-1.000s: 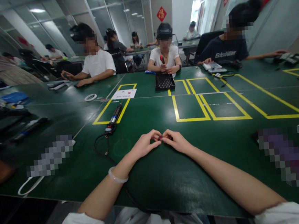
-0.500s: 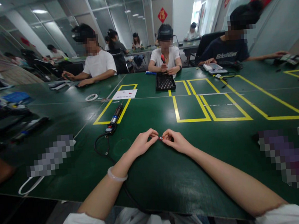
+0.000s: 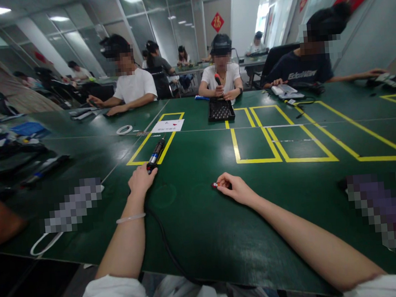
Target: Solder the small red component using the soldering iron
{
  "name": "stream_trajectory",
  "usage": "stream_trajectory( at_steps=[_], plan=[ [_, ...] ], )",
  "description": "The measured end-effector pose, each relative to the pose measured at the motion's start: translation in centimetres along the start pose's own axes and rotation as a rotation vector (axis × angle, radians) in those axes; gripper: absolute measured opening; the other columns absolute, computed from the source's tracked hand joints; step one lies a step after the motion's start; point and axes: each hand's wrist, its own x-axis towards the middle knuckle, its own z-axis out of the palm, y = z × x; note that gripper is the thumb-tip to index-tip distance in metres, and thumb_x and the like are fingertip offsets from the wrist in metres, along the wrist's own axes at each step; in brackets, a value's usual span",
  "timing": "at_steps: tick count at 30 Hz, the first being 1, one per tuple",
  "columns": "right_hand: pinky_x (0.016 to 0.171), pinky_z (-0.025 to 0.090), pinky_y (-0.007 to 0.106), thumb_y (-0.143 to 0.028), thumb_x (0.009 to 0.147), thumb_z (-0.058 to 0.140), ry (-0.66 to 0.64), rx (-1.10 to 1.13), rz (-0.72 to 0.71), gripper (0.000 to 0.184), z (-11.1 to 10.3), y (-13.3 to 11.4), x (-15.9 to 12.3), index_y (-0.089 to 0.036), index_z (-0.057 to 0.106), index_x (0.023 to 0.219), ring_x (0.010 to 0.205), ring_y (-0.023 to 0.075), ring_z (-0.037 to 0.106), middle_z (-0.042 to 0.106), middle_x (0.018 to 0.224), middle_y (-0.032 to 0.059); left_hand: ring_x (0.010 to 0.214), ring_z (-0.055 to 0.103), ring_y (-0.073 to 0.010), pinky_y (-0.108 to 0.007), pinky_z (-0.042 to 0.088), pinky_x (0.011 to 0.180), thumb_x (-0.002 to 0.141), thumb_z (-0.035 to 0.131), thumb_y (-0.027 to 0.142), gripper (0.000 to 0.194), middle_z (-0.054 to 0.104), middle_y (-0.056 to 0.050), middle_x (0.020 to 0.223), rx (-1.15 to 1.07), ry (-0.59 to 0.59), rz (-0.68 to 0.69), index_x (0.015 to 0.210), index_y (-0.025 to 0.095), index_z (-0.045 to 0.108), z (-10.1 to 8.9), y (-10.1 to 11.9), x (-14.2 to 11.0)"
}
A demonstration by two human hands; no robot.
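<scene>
A dark electric screwdriver (image 3: 156, 152) with a silver and blue band lies at a slant on the green table, its tip pointing away from me. My left hand (image 3: 141, 179) is closed around its near end, where the cord leaves; part of the fingers is hidden. Near the middle of the table, my right hand (image 3: 233, 186) pinches a small red and white piece (image 3: 215, 185) between thumb and fingers. The piece sticks out to the left of the fingertips, low over the tabletop; its exact kind is too small to make out.
Yellow tape rectangles (image 3: 258, 160) mark the table (image 3: 205, 239). A printed sheet (image 3: 168, 126) lies past the screwdriver, with a white ring (image 3: 124, 130) left of it. Across from me, a person holds a red-handled tool over a black tray (image 3: 221, 111). A black cord (image 3: 163, 233) runs toward me.
My left hand has left the small red and white piece, moved left and closed on the near end of the electric screwdriver. My right hand still pinches the piece in about the same place.
</scene>
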Motion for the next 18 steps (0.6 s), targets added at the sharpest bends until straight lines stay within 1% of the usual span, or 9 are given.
stream_trajectory(
  at_steps=[2,7,13,18],
  plan=[
    [0.064,0.045,0.024,-0.031,0.087,0.058,-0.002,-0.003,0.008,0.015,0.0,-0.1,0.0,-0.017,0.057,0.094,0.068,0.0118,0.056,0.063,0.08,0.0016,0.112,0.056,-0.0339,-0.047,0.05,0.085,0.088,0.039,0.056,0.057,0.055,-0.015,0.129,-0.012,-0.012,0.022,0.133,0.021,0.047,0.1,-0.2,0.2],
    [0.063,0.045,0.024,-0.031,0.087,0.058,-0.005,0.008,0.013,0.015,0.0,-0.2,-0.1,-0.017,0.057,0.093,0.067,0.0119,0.056,0.062,0.078,0.0011,0.116,0.054,-0.0314,-0.044,0.049,0.089,0.085,0.046,0.053,0.056,0.051,-0.013,0.134,-0.026,-0.029,0.06,0.132,0.021,0.047,-0.4,0.0,0.1],
    [0.063,0.045,0.024,-0.03,0.087,0.058,-0.008,0.012,0.007,0.016,0.1,0.0,0.0,-0.017,0.058,0.095,0.068,0.0121,0.056,0.063,0.079,0.0015,0.116,0.054,-0.0308,-0.041,0.048,0.09,0.082,0.053,0.051,0.057,0.053,-0.014,0.131,-0.005,-0.043,0.111,0.13,0.02,0.049,-0.9,0.5,-0.2],
    [0.064,0.045,0.023,-0.03,0.087,0.058,-0.012,-0.009,0.009,0.016,0.1,0.1,0.0,-0.016,0.058,0.095,0.068,0.012,0.056,0.063,0.079,0.0014,0.112,0.055,-0.0303,-0.039,0.049,0.087,0.079,0.057,0.051,0.055,0.056,-0.014,0.124,0.035,-0.017,0.129,0.124,0.019,0.053,-0.8,1.8,-0.6]
  ],
)
